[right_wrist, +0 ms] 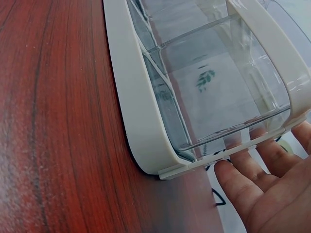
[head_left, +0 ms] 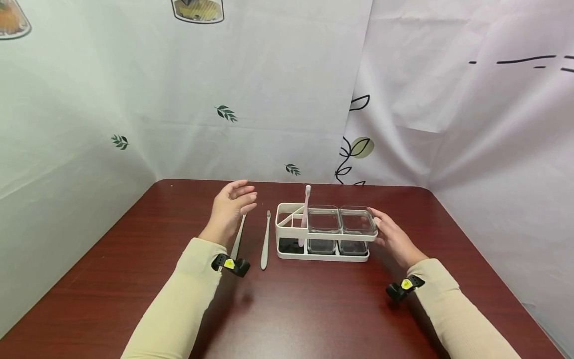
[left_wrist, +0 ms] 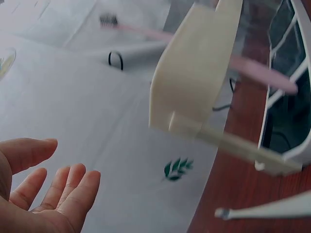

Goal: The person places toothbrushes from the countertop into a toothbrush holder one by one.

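A white toothbrush holder (head_left: 329, 236) with two tiers stands on the table. Two clear cups (head_left: 324, 219) fill its right side, and a pink toothbrush (head_left: 306, 212) leans upright in a left slot. My right hand (head_left: 394, 237) touches the holder's right end; in the right wrist view its fingers (right_wrist: 243, 179) lie loosely along that end. Left of the holder, my left hand (head_left: 228, 209) is raised with relaxed, spread fingers and holds nothing. Beneath and beside it lie two pale toothbrushes: one (head_left: 265, 244) in full sight, the other (head_left: 237, 240) partly hidden by the hand and wrist.
The dark red wooden table (head_left: 305, 309) ends at a white printed curtain (head_left: 278, 89) behind and at both sides. A dark pad (head_left: 290, 246) lies in the holder's lower tray. Each wrist wears a black strap with a camera.
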The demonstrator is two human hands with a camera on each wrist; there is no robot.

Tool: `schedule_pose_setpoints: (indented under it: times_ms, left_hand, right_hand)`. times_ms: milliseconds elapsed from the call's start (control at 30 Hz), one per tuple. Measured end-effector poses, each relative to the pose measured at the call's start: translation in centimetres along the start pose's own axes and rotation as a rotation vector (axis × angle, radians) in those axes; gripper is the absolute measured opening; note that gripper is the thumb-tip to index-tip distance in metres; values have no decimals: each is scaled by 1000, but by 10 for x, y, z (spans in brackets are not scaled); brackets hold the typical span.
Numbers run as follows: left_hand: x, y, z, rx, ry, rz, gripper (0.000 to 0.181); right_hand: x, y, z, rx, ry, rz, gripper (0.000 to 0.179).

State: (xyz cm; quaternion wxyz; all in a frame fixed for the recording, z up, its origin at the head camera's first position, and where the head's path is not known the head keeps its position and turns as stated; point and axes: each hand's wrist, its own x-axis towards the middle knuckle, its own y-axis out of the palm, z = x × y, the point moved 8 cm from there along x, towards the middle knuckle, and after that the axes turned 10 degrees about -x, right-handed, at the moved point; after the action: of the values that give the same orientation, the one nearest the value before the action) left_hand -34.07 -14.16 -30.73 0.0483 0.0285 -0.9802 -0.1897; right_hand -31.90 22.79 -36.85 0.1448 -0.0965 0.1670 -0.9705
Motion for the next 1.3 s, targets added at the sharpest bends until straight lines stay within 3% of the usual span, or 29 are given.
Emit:
schedule_pose_setpoints:
  times_ms: [233,467,933,1100,1300]
  left_hand:
    - [5,-31,2,-27,-52,-68,52]
    - [8,-48,5,-42,-88,-105,52]
    - [22,-66,24,47,-160,-177,52]
    - [26,-69,32,140,-165,-211,50]
    - [33,-70,38,255,-150,-197,48]
  right_hand:
    - [-1,-1,0,-7,-2,-2,61]
    - [-2,-2,-1,-7,7,4,62]
    - [-1,-1,-1,0,10,13,63]
    - [-1,0,-1,-2,9,15,63]
    - [0,0,-1,0,13,11,63]
